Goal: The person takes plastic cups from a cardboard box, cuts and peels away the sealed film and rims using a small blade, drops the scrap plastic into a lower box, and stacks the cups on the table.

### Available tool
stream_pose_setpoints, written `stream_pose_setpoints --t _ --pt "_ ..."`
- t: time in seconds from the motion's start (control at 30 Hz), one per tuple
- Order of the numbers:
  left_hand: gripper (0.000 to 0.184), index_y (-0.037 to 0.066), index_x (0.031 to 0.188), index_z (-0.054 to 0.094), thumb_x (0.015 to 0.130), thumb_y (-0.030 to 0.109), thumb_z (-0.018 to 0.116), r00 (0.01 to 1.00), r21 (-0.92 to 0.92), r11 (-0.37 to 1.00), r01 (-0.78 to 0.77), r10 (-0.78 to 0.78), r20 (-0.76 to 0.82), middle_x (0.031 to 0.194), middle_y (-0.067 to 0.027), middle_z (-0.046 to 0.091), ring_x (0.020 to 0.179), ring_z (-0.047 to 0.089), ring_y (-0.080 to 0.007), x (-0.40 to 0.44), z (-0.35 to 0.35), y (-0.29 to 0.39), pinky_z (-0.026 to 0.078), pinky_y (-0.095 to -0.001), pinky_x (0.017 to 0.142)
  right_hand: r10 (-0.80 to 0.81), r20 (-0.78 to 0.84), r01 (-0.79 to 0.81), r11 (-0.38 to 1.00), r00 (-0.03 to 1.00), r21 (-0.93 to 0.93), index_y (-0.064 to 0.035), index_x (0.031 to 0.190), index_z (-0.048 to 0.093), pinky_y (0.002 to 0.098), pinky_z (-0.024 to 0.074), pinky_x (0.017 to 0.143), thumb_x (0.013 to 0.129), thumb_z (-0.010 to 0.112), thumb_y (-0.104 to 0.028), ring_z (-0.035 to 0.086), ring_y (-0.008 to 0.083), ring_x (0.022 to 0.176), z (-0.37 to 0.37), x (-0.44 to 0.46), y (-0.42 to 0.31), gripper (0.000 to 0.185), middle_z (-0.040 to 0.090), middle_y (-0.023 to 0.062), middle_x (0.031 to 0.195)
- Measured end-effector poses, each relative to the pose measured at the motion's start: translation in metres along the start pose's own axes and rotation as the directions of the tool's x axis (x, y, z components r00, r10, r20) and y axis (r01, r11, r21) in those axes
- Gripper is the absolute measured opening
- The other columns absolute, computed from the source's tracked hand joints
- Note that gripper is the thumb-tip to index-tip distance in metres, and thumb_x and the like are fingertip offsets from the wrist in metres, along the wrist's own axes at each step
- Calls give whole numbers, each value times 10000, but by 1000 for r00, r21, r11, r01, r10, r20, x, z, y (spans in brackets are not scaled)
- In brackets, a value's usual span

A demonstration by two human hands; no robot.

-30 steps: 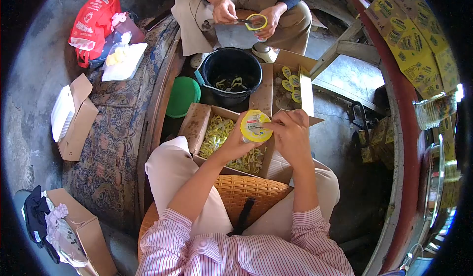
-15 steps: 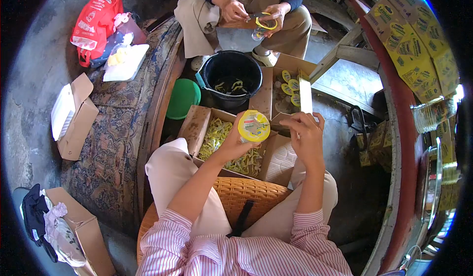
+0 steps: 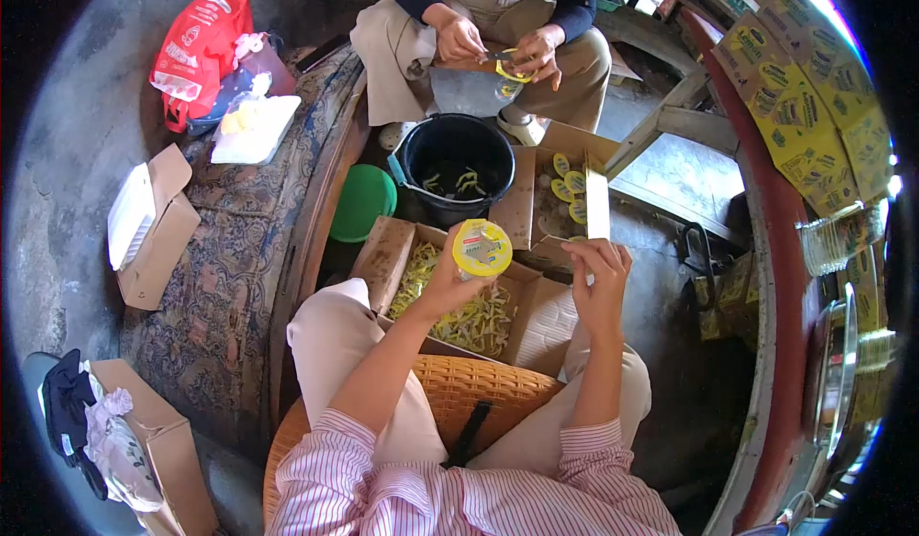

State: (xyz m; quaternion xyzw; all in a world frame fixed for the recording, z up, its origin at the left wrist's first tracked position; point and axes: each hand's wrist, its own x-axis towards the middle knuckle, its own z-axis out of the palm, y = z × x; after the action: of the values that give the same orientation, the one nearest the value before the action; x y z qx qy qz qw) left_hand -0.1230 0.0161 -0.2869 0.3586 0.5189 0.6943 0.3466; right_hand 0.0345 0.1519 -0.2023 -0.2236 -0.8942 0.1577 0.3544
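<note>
My left hand [image 3: 450, 287] is wrapped round a plastic cup [image 3: 481, 248] with a yellow-rimmed printed lid, held above an open cardboard box [image 3: 383, 263]. Yellow-green strips [image 3: 474, 321] fill that box. To the right of the cup, apart from it, my right hand [image 3: 601, 273] is raised with its fingers bent and the thumb near the fingertips; a thin, dark thing at the fingertips is too small to name. Farther off, a second box [image 3: 512, 196] holds several yellow-lidded cups [image 3: 574, 182]. Beside it stands a black bucket [image 3: 455, 167] with a few strips inside.
A co-worker [image 3: 498, 19] sits opposite, holding a yellow-rimmed cup [image 3: 510, 75] and a thin tool. A green lid [image 3: 364, 203] lies left of the bucket. At the left are a red bag [image 3: 203, 53] and a carton [image 3: 158, 239]; a wooden frame [image 3: 684, 120] stands right.
My right hand has moved right, away from the cup lid. My left hand still holds the cup. The co-worker's cup is lower and more tilted.
</note>
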Motion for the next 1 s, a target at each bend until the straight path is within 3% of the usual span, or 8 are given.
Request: stream_pose_setpoints --t 0.47,0.6,0.67,0.73,0.77,0.87,0.9,1.0 --pt "643 63 1209 312 671 -84 632 950 10 990 -139 136 -282 1119 -77 462 1052 482 -160 46 -36 -73 404 -291 895 83 -83 -79 996 993 45 -94 822 634 333 335 785 732 560 -11 515 214 718 7 -16 25 143 547 41 737" --pt "610 56 1171 327 664 -81 637 931 156 985 -72 122 -343 1063 -79 484 970 524 -153 72 -53 -85 458 -274 806 125 -79 -121 991 989 50 -95 821 635 333 334 785 735 558 -8 516 208 707 4 -17 30 145 547 35 728" --pt "628 60 1165 337 646 -56 671 927 67 998 22 4 -374 1037 -71 500 978 516 -165 83 -54 -78 436 -285 840 135 -83 -131 990 987 50 -101 822 637 329 332 787 732 562 0 515 201 700 2 -17 32 155 548 29 726" --pt "585 74 1178 360 691 -32 666 929 279 958 -69 164 -331 1113 -77 480 1032 506 -183 105 -86 -129 426 -313 874 158 -81 -153 986 984 58 -104 823 638 327 329 789 729 565 2 513 200 697 2 -17 33 160 548 28 724" --pt "571 67 1155 369 681 -47 665 930 258 965 -40 130 -344 1106 -82 481 1028 506 -182 114 -93 -140 424 -311 875 158 -87 -154 987 984 50 -103 824 639 324 324 792 724 569 6 511 199 703 4 -18 34 163 546 31 728" --pt "576 51 1135 375 672 48 717 939 344 937 57 67 -338 1065 -84 517 985 524 -177 129 -101 -137 420 -304 872 172 -52 -170 984 984 46 -102 823 641 327 322 794 731 567 6 510 199 717 3 -18 34 160 546 33 736" --pt "595 36 1129 376 675 158 739 942 343 933 108 15 -337 1042 -97 531 974 529 -191 133 -101 -133 423 -310 858 166 -55 -163 985 985 56 -101 825 641 331 321 798 736 564 1 512 200 734 5 -18 35 156 544 35 741" --pt "577 3 1098 393 679 214 729 921 495 845 205 5 -390 1005 -132 557 917 564 -209 142 -92 -121 444 -318 802 151 -55 -149 988 987 47 -92 832 640 317 333 783 750 572 -18 538 192 742 7 -16 34 130 584 33 749"
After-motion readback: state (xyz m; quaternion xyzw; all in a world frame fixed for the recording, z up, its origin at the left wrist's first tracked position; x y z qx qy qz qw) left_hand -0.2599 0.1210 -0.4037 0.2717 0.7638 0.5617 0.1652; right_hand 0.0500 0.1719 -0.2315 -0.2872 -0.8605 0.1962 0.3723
